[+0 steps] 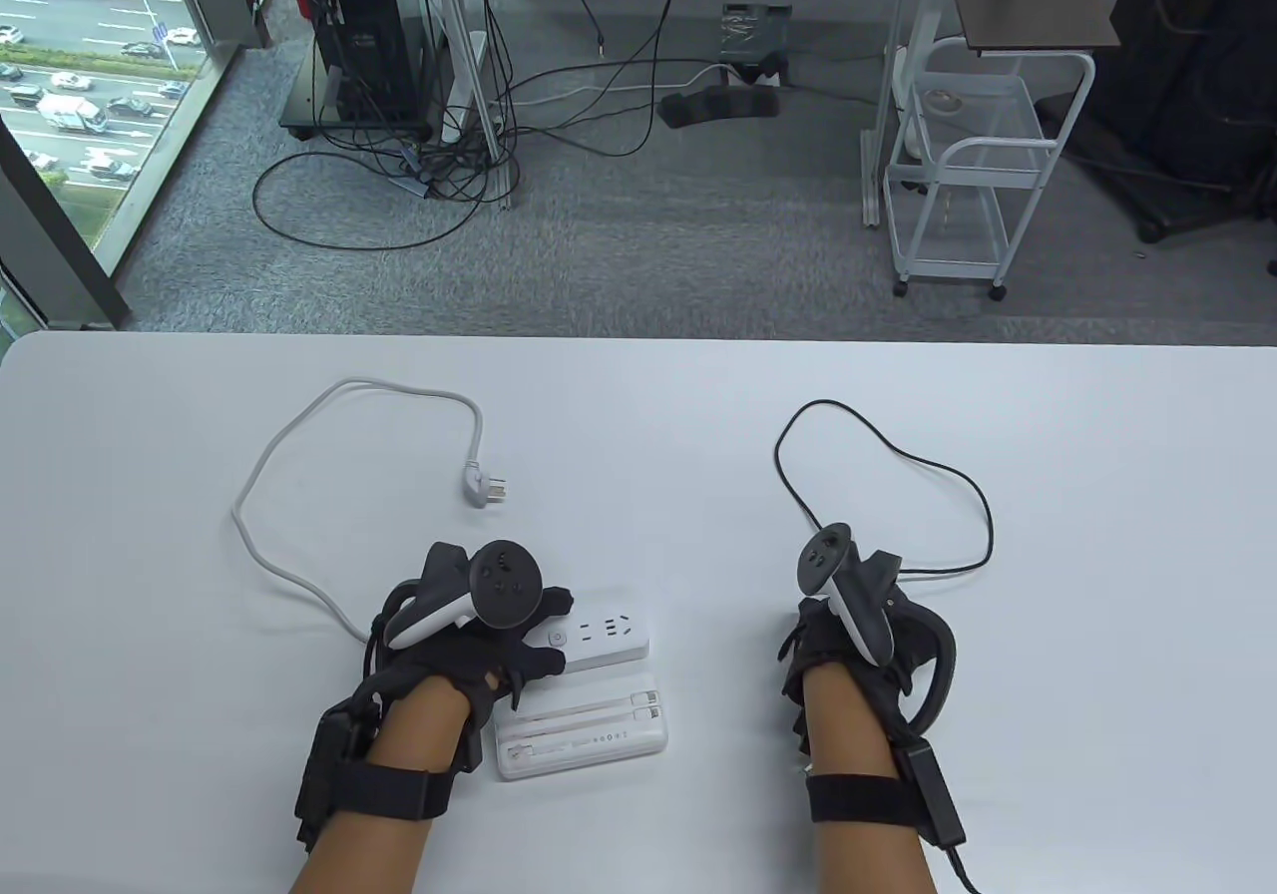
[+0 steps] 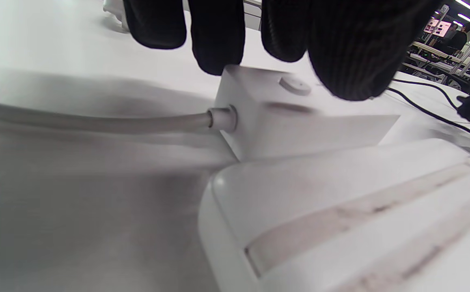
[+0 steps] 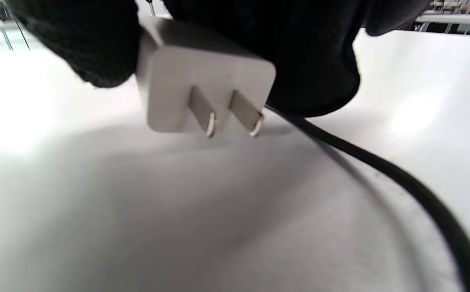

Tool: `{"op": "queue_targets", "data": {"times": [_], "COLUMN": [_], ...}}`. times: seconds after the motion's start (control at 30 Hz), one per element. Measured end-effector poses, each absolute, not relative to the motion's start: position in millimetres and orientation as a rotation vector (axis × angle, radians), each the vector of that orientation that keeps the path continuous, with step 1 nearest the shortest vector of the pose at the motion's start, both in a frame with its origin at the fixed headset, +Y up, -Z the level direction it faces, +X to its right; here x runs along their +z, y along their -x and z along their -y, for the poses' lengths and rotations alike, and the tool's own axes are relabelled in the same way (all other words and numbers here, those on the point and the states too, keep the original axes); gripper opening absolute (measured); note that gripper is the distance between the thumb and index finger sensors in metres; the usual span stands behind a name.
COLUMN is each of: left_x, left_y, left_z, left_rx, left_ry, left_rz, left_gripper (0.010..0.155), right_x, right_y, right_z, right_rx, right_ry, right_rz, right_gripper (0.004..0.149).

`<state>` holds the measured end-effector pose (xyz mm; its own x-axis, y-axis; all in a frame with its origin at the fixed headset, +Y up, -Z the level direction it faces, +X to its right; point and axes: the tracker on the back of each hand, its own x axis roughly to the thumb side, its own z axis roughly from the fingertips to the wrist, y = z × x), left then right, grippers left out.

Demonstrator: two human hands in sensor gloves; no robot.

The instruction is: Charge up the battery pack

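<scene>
The left hand [image 1: 469, 635] rests its gloved fingers [image 2: 218, 40] on the near end of the white power strip [image 1: 599, 640], pressing on its top beside the round button [image 2: 295, 86]; it holds the strip down rather than closing around it. Just on the wrist side of that hand, touching or nearly touching the strip's long edge, lies the white battery pack [image 1: 584, 734], flat on the table [image 1: 1048, 535]. From the end of the strip under the fingers, the strip's grey-white cord [image 1: 289, 575] runs away past the wrist, loops out beyond the fingertips and ends in its own plug [image 1: 486, 487], lying loose on the table.

The right hand [image 1: 858, 635], well apart from the strip, pinches a white charger plug [image 3: 202, 89] between thumb and fingers, its two flat prongs [image 3: 227, 115] pointing out of the grip and hanging just above the tabletop. A black cable [image 1: 898, 455] leaves the charger beneath the palm and curls in a wide loop beyond the fingertips. Between the held plug and the strip's sockets there is only bare tabletop.
</scene>
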<state>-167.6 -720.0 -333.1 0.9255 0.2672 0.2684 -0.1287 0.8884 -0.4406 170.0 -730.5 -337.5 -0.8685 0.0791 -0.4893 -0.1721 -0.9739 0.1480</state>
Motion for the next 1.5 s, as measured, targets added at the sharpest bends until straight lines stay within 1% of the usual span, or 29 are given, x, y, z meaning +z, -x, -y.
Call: {"op": "queue_targets", "data": {"times": [0.1, 0.2, 0.47, 0.57, 0.6, 0.77, 1.1, 1.3, 1.5], "left_x": [-333.0, -333.0, -333.4, -333.2, -333.0, -332.7, -332.7, -332.6, -332.5], "left_y": [165.6, 165.1, 165.1, 164.7, 164.5, 164.1, 163.3, 162.8, 162.5], "left_z": [721.7, 723.5, 724.2, 724.2, 723.8, 724.2, 724.2, 724.2, 724.5], "left_rx": [0.205, 0.195, 0.193, 0.185, 0.181, 0.172, 0.17, 0.168, 0.166], "left_ry": [0.438, 0.448, 0.444, 0.442, 0.442, 0.432, 0.425, 0.421, 0.42], "left_rz": [0.342, 0.343, 0.344, 0.34, 0.34, 0.336, 0.335, 0.336, 0.336], "left_gripper": [0.074, 0.074, 0.072, 0.072, 0.072, 0.071, 0.071, 0.072, 0.072], "right_x": [-332.2, -327.9, -325.6, -325.3, -326.0, -326.9, -328.5, -328.7, -327.5], "right_y": [-173.7, -173.7, -163.9, -157.9, -154.3, -136.5, -91.1, -67.5, -50.6], "right_z": [722.1, 717.4, 714.7, 712.4, 711.6, 709.1, 705.0, 708.9, 711.7], "right_rx": [2.774, 2.656, 2.467, 2.397, 2.373, 2.319, 2.294, 2.266, 2.298], "right_ry": [0.675, 0.624, 0.474, 0.385, 0.318, 0.118, -0.223, -0.369, -0.417], "right_rz": [-0.185, -0.139, -0.196, -0.218, -0.218, -0.206, -0.187, -0.185, -0.165], "right_gripper": [0.065, 0.062, 0.059, 0.059, 0.059, 0.06, 0.061, 0.062, 0.061]}}
